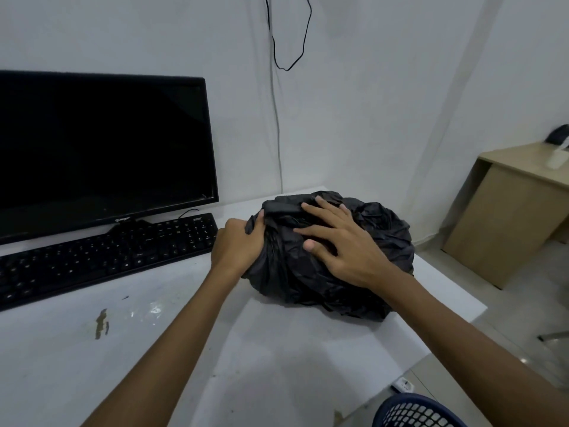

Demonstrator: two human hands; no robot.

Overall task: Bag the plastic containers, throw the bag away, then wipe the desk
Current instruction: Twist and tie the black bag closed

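White desk (154, 349), black bag (332, 260) bulging at its right end.
Your left hand (235, 246) bunches the bag's mouth; your right hand (341, 245) presses flat, fingers spread. Bagging looks done: next, lift it toward the blue basket (415, 411).

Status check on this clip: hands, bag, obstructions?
Left hand grips black bag neck. Right hand pressed flat on top. Bag on desk; keyboard close left.
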